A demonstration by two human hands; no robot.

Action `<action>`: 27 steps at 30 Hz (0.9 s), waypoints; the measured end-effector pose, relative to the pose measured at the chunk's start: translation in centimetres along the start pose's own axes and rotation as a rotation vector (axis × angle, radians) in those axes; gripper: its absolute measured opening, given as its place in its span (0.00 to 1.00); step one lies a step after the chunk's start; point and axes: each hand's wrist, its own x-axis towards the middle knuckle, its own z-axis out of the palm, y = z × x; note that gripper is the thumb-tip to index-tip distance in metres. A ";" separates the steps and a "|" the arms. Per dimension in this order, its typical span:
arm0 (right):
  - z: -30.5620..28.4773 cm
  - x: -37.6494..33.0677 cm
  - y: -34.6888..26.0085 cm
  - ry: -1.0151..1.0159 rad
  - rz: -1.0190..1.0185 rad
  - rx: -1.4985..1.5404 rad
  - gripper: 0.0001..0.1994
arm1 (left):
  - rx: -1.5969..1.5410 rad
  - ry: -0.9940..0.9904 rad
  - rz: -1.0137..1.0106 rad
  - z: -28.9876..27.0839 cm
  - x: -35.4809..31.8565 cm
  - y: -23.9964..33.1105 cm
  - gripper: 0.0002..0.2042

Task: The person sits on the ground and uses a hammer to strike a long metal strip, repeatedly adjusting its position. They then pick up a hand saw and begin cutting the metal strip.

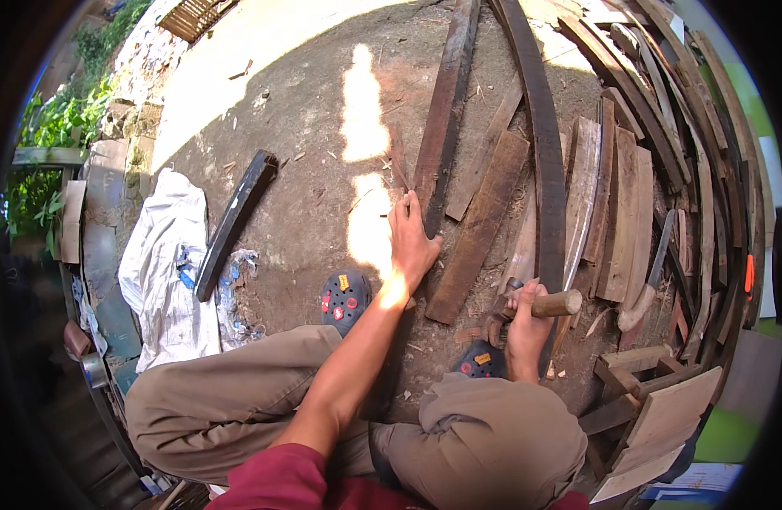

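1. Left hand (410,242): flat, fingers spread wide, pressing on near end of long dark plank (444,106) lying on dirt ground (310,127); holding nothing.
2. Right hand (527,319): fist closed round wooden handle of hammer (540,304); handle butt sticks out to the right, head end low left by the boards, partly hidden.
3. Plank runs from under left palm up toward top of view, approx. straight away from the body.
4. Just right of plank: shorter brown board (480,225) lying at a slant, near end between the 2 hands.
5. Further right: long curved dark beam (544,161), then heap of pale and brown boards (620,212) fanned out to the rim.
6. Squatting pose, khaki trousers (238,399), red sleeve at bottom edge; 2 dark clogs (346,299) with coloured buttons, 1 under each hand.
7. Left side: separate dark short beam (235,223) resting partly on white plastic sheet (170,272).
8. Lower right: small wooden stool frame (642,374), pale flat panels beside it.
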 end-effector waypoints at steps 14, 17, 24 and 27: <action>4.7 8.2 -13.5 -0.352 -0.220 -0.336 0.22 | -0.228 -0.002 -0.175 0.7 -2.9 -0.2 0.36; 6.9 9.7 -15.0 -0.419 -0.220 -0.533 0.25 | -0.203 0.005 -0.188 1.0 -3.0 0.6 0.36; 10.7 9.3 -15.3 -0.488 -0.084 -0.661 0.27 | -0.290 0.082 -0.179 0.9 -2.5 0.6 0.35; 10.6 9.0 -13.0 -0.463 -0.038 -0.541 0.28 | -0.373 0.579 -0.208 2.4 0.2 -1.6 0.31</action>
